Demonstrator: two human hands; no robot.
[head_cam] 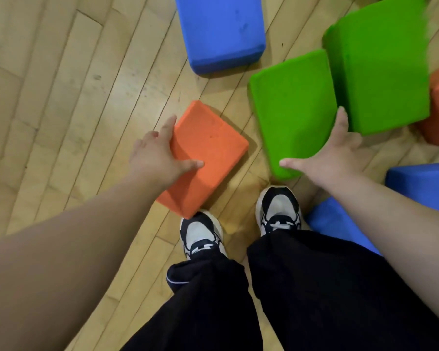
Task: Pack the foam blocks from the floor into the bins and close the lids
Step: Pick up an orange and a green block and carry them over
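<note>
While splayed left hand (155, 158) rests on matte orange block (211, 148), spread right hand (332, 158) touches green block (292, 105)

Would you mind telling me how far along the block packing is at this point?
Done: nothing shows as packed, and no bin is in view. In hand: the left hand rests spread on the orange block and the right hand on the near green block, both blocks seemingly on the floor. Left: the far green block, the top blue block, the right blue block, then closing the lids.
</note>
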